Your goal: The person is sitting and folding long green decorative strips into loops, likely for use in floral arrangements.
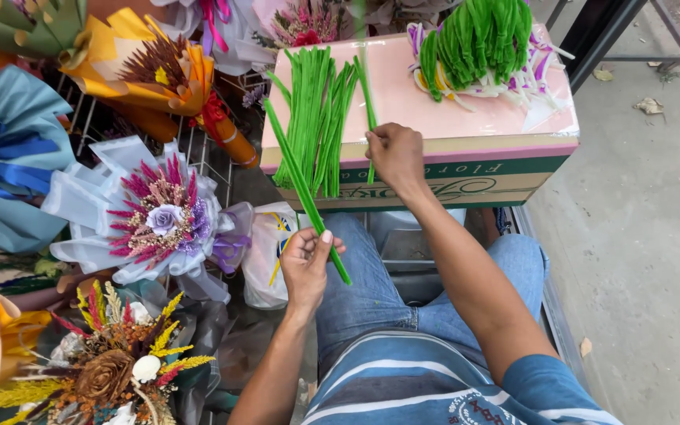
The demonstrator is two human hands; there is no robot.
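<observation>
Broadly, the left half of the frame is filled with wrapped bouquets on a wire rack: a blue paper bouquet [5,161] at the far left edge, an orange and yellow one [163,75] in the upper left, a white-wrapped bouquet of pink spikes with a pale purple rose [155,216] at centre left, and a dried bouquet with a brown rose [112,366] in the lower left corner. Right of centre, in the upper part of the frame, stands a cardboard box [450,177] topped with a pink sheet. On its upper right corner rests a heap of green and white looped pieces [478,47]. On its left part lies a bundle of straight green stems [316,118], their lower ends hanging past the box's front edge. Grey concrete floor [639,236] takes up the right side. At the bottom of the frame the person's blue jeans [371,291] and striped blue shirt [403,378] show.

The left hand [307,264], just below centre, is closed around the lower end of one long green stem [297,177] that slants up and left across the bundle. The right hand [395,153], at the box's front edge, pinches a second single green stem [369,102] that runs nearly upright over the pink sheet, just right of the bundle.
</observation>
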